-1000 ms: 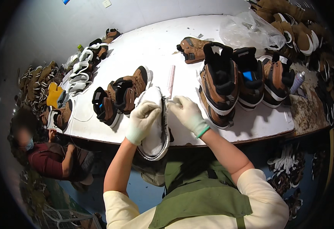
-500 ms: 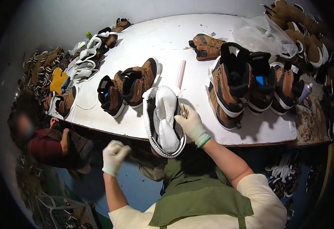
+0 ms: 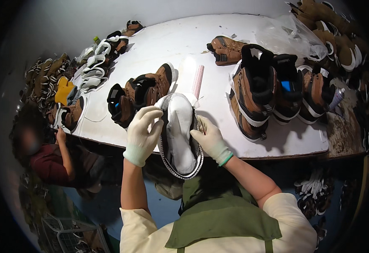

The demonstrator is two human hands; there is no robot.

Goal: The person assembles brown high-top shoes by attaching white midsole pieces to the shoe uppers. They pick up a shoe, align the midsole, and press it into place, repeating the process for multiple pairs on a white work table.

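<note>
A shoe upper point(image 3: 179, 133) stands at the table's front edge, its white underside facing up and a stitched, toothed border round the rim. Against its upper left rim, my gloved left hand point(image 3: 144, 130) has its fingers bent and the thumb close to the fingertips. My gloved right hand point(image 3: 212, 138) is closed on the right rim. A thin metal tool point(image 3: 203, 126) pokes out of that hand; its kind is hard to make out.
Finished brown boots point(image 3: 252, 92) stand at right and more boots point(image 3: 140, 95) at left on the white table point(image 3: 167, 42). A pink patterned strip point(image 3: 198, 82) lies beyond the upper. Another person point(image 3: 51, 164) sits at far left. A plastic bag point(image 3: 292, 38) and a spray can point(image 3: 337, 97) are right.
My left hand has come up and right from beside the table to the upper's left rim. The upper's white underside has flattened out. At far left, the other person's hand has risen.
</note>
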